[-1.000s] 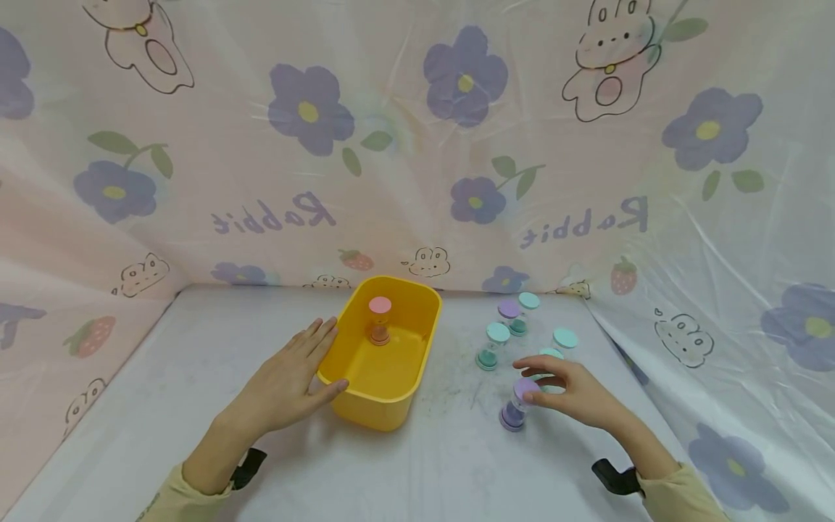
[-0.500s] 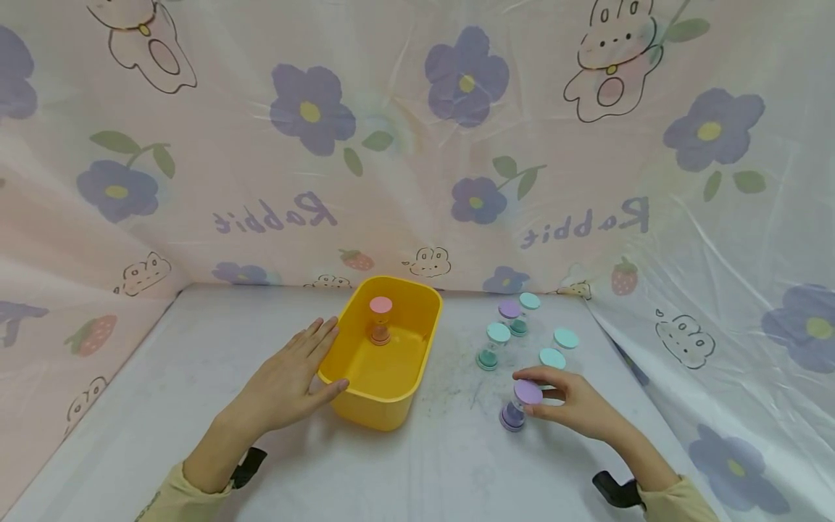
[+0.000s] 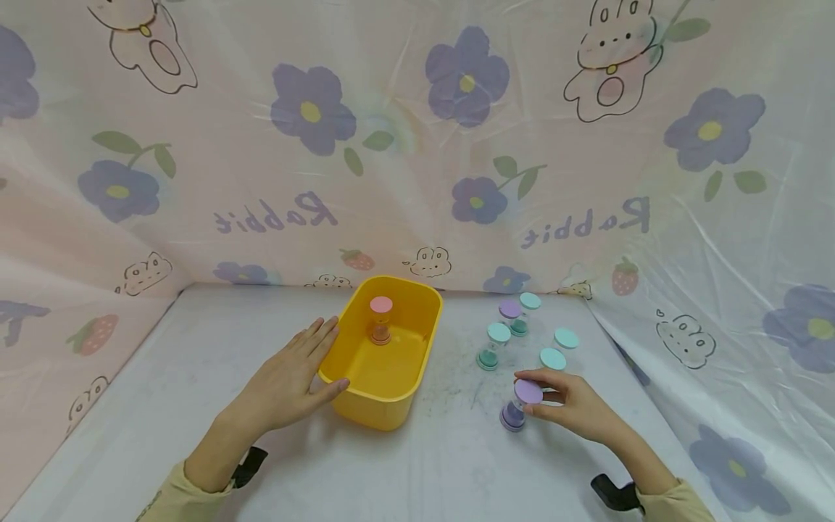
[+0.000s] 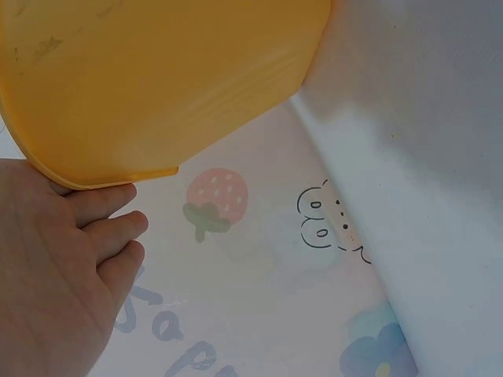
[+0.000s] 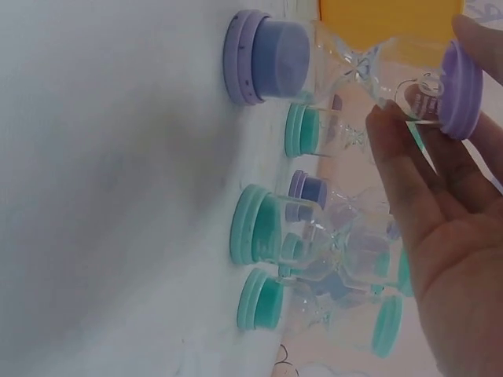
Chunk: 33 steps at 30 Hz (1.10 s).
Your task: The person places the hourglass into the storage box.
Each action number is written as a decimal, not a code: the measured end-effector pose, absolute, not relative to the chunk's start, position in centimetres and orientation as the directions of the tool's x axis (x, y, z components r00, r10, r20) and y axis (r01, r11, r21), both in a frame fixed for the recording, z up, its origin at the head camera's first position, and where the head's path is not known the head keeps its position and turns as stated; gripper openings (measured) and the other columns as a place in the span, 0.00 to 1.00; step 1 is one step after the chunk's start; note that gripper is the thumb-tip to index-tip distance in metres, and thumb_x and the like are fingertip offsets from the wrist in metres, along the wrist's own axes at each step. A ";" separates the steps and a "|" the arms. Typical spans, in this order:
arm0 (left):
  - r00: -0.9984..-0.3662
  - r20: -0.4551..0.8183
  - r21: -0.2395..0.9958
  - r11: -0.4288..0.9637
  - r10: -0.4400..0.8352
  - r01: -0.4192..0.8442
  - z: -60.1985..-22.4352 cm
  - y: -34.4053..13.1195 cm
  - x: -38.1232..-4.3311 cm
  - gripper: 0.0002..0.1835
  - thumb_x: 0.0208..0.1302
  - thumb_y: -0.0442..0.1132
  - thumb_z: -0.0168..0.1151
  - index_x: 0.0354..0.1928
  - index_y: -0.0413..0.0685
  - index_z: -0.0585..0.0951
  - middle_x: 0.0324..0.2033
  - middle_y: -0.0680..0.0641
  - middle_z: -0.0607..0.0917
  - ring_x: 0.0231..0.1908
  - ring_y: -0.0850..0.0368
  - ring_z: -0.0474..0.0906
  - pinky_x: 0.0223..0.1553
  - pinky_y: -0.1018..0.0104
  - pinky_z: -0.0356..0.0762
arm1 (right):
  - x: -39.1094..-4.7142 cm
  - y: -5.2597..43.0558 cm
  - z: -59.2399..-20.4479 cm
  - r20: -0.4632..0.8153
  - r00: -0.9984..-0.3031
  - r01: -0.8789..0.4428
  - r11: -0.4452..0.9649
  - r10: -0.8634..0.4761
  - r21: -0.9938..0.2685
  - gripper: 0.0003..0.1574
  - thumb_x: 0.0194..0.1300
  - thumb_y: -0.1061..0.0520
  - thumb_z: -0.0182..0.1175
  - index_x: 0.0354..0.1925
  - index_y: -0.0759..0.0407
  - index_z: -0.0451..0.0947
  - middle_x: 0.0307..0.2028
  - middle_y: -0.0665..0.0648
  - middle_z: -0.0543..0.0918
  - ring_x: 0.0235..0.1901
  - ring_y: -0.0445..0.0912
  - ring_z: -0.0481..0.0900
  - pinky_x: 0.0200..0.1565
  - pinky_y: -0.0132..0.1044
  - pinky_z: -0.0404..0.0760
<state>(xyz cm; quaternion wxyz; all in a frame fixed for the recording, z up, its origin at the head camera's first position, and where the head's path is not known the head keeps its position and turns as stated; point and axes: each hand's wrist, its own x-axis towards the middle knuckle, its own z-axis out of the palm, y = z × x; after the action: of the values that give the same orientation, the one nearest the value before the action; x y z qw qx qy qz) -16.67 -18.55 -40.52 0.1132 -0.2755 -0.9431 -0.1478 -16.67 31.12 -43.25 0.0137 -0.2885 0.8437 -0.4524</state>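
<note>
Your left hand point(image 3: 283, 388) rested straight-fingered against the yellow bin point(image 3: 372, 414); right of that bin, your right hand point(image 3: 574, 406) pinched a purple hourglass point(image 3: 515, 412) standing on the tabletop point(image 3: 430, 475).

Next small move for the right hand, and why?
Probably lift the near purple hourglass: the right hand has its top between thumb and fingers, its base seems on the table, and a pink-topped hourglass stands in the yellow bin.
</note>
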 end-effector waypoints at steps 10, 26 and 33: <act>-0.819 0.304 0.207 0.805 0.487 0.556 -40.6 -18.5 -16.7 0.49 0.74 0.67 0.54 0.81 0.37 0.57 0.82 0.43 0.54 0.80 0.41 0.51 0.77 0.40 0.54 | -16.9 30.8 -43.2 0.257 -0.847 -0.473 0.438 -0.466 -0.764 0.30 0.63 0.61 0.74 0.63 0.61 0.81 0.57 0.65 0.84 0.53 0.37 0.83 0.52 0.31 0.86; -0.815 0.320 0.204 0.805 0.482 0.557 -40.8 -18.6 -16.7 0.49 0.74 0.67 0.55 0.80 0.36 0.58 0.81 0.41 0.55 0.80 0.39 0.52 0.77 0.39 0.55 | -18.0 28.2 -41.1 0.330 -0.829 -0.528 0.439 -0.451 -0.727 0.30 0.64 0.63 0.73 0.63 0.66 0.80 0.59 0.64 0.84 0.54 0.36 0.81 0.53 0.31 0.85; -0.824 0.301 0.216 0.807 0.481 0.550 -40.7 -18.6 -16.7 0.50 0.73 0.68 0.54 0.81 0.37 0.57 0.82 0.42 0.54 0.80 0.40 0.51 0.78 0.40 0.54 | -18.6 26.7 -40.0 0.338 -0.838 -0.522 0.445 -0.430 -0.728 0.30 0.65 0.61 0.73 0.64 0.63 0.80 0.61 0.62 0.83 0.55 0.35 0.81 0.53 0.28 0.84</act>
<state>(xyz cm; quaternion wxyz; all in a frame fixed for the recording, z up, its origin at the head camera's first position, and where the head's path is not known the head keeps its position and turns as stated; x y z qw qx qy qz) -16.72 -18.59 -40.73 0.1165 -0.2732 -0.9433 -0.1480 -18.62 26.72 -40.05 -0.0516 -0.2803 0.8485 -0.4459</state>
